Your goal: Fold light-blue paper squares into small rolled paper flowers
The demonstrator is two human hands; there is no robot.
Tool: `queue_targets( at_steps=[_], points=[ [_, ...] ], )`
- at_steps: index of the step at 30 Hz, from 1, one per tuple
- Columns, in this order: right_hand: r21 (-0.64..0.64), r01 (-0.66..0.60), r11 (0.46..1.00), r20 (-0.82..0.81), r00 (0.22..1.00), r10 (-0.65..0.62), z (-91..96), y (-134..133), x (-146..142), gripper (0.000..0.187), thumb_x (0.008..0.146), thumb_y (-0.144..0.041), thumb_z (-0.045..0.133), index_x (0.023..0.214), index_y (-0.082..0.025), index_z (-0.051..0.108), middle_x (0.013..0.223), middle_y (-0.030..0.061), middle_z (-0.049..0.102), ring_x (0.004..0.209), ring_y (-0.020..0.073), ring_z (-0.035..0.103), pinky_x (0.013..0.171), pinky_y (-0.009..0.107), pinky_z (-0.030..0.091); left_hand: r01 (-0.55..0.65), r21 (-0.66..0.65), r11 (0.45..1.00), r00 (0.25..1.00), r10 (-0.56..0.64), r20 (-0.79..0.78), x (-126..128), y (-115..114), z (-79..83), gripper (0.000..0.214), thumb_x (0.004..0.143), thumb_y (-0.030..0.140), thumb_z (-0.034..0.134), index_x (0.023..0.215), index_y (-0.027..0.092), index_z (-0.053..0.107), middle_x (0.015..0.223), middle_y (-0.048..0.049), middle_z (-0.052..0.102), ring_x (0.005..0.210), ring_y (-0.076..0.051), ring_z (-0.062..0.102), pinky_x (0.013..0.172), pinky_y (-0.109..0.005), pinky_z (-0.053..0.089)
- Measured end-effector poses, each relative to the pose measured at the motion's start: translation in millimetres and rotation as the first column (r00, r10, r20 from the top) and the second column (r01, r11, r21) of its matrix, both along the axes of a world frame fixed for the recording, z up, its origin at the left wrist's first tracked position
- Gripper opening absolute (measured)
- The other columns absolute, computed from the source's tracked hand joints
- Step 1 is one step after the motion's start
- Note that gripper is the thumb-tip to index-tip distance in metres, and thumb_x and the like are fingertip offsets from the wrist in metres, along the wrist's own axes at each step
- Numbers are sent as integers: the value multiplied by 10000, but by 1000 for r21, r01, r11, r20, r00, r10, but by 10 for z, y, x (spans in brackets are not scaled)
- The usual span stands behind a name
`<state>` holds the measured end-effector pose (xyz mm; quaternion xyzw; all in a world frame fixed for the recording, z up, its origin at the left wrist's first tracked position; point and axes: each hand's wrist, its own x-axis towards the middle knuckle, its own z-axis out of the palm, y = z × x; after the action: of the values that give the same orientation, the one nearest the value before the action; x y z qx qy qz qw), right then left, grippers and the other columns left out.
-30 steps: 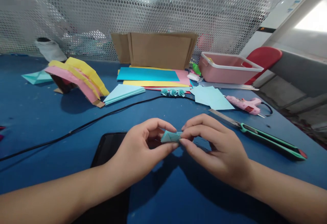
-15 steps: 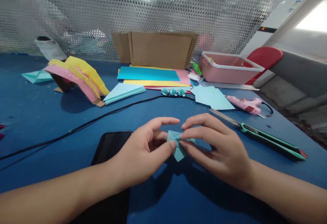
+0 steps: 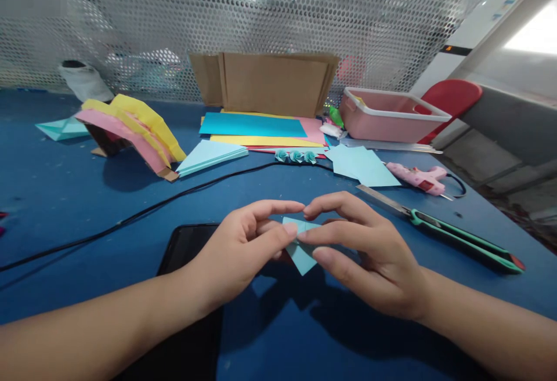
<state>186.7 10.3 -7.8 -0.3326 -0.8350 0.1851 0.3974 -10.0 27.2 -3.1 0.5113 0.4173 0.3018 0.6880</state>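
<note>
A small folded piece of light blue paper [image 3: 303, 260] is held just above the table between both hands. My left hand [image 3: 246, 253] pinches it from the left, thumb on top and the other fingers partly hidden beneath. From the right, my right hand [image 3: 369, 250] holds it too, with a finger pressed on its upper face and the thumb at its right edge. Both index fingers arch over the far side, their tips almost meeting. Beyond the hands, several small rolled light blue paper roses [image 3: 296, 156] sit in a row.
A utility knife [image 3: 465, 242] lies at right with its blade out, near a pink glue gun [image 3: 420, 179]. A black phone [image 3: 191, 242] lies under my left forearm. Behind are light blue sheets [image 3: 363, 165], a folded stack [image 3: 213, 158], a pink bin [image 3: 391, 117] and a black cable [image 3: 174, 198].
My left thumb has shifted up and left on the paper. The right thumb has moved outward to the paper's edge, and the paper's centre creases show differently.
</note>
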Motion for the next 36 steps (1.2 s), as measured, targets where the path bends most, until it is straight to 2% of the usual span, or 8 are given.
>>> queue_targets(
  at_steps=[5, 9, 12, 17, 20, 24, 30, 36],
  points=[
    [-113, 50, 992, -59, 997, -57, -15, 7, 2, 156, 879, -156, 565, 913, -231, 698, 970, 66, 618, 948, 184, 636, 822, 306, 562, 6, 88, 996, 998, 0, -61, -19, -6, -16, 455, 776, 348, 718, 1192, 210, 594, 500, 113, 342, 474, -73, 343, 475, -192, 308],
    [-275, 112, 955, -151, 976, -158, -62, 10, -38, 117, 837, -217, 649, 950, -213, 619, 905, 44, 618, 799, 154, 634, 670, 244, 566, -5, 102, 995, 997, 13, -76, -22, -4, -28, 318, 789, 348, 706, 1058, 209, 612, 572, 76, 517, 559, -94, 477, 551, -205, 375],
    [-336, 109, 935, -135, 977, -162, -71, 22, -56, 50, 833, -214, 651, 871, -196, 623, 814, 28, 617, 697, 135, 610, 616, 229, 547, 2, 109, 994, 997, 6, -73, -12, 1, -28, 176, 792, 309, 704, 878, 184, 616, 702, 25, 639, 638, -104, 550, 588, -205, 403],
    [-277, 81, 958, -134, 983, -122, -49, 36, -38, 62, 832, -152, 618, 817, -209, 637, 796, 25, 630, 702, 142, 609, 620, 247, 532, 10, 159, 987, 998, 1, -68, 12, -4, -20, 134, 775, 272, 710, 815, 177, 623, 751, 10, 665, 648, -111, 583, 582, -204, 449],
    [-271, 59, 961, -143, 985, -101, -44, 34, -25, 70, 831, -144, 609, 822, -212, 627, 788, 21, 632, 698, 144, 613, 623, 257, 526, 39, 198, 979, 994, -18, -109, 8, -24, -22, 122, 798, 289, 679, 846, 179, 655, 755, 2, 668, 656, -117, 581, 581, -208, 449],
    [-235, 21, 972, -124, 991, -51, -41, 26, -25, 72, 851, -145, 585, 843, -207, 620, 806, 28, 644, 724, 149, 624, 662, 270, 535, 36, 237, 971, 982, 10, -188, -12, -55, -26, 150, 805, 321, 651, 775, 176, 671, 695, -3, 636, 614, -118, 536, 541, -220, 410],
    [-149, 16, 989, -67, 997, -27, -11, -15, -39, 101, 837, -105, 558, 808, -194, 594, 779, 36, 643, 699, 141, 613, 631, 254, 526, 34, 168, 985, 973, 6, -230, -19, -73, -17, 164, 740, 337, 686, 739, 173, 688, 715, -44, 655, 707, -181, 574, 535, -246, 410],
    [-184, 42, 982, -98, 993, -60, -14, -8, -45, 105, 857, -116, 568, 809, -199, 611, 762, 26, 646, 683, 138, 613, 634, 252, 514, 53, 169, 984, 984, -23, -179, -23, -53, -1, 175, 790, 344, 681, 784, 171, 657, 692, 10, 595, 616, -111, 529, 557, -218, 441]
  ],
)
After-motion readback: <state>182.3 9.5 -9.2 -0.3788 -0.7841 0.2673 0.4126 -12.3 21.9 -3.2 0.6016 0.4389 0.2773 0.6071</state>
